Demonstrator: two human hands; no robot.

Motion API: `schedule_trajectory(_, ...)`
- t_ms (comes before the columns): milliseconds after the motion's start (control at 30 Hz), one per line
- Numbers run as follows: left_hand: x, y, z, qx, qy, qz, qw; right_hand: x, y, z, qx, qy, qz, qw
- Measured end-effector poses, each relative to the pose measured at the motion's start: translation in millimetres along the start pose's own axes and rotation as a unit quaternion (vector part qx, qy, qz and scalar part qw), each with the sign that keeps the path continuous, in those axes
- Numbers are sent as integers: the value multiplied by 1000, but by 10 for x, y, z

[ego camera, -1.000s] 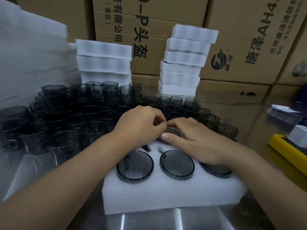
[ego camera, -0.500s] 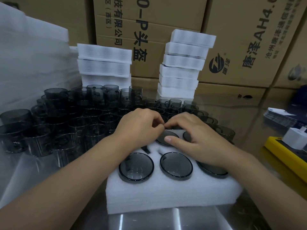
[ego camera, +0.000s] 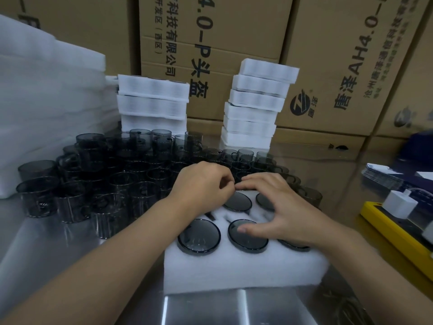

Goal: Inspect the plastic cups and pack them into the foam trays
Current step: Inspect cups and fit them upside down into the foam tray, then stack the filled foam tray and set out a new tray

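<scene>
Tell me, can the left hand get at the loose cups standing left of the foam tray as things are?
Probably yes. The left hand is over the far left corner of the foam tray, and the loose cups stand right beside it, nothing between. Only its curled fingers may be busy.

white foam tray point(ego camera: 234, 266), smoky grey cups point(ego camera: 117, 184)

You're working in dim, cool light. Glare streaks the steel table point(ego camera: 234, 308) at bottom centre, and the white foam point(ego camera: 234, 270) reads brightest. The wide lens bows the edges, so boxes point(ego camera: 351, 66) lean at upper right. The lower corners look soft.
</scene>
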State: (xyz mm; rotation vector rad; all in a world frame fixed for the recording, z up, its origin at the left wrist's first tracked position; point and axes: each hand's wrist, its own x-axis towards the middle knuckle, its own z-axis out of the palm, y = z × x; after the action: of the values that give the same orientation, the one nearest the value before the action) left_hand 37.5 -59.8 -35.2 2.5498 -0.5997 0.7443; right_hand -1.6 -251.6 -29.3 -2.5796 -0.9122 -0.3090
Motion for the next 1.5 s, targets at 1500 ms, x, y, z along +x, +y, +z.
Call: schedule_trajectory(1500,2210,-2029,-2111,463,13,23,886,3555,-128,-1023,-247,192,-27,950)
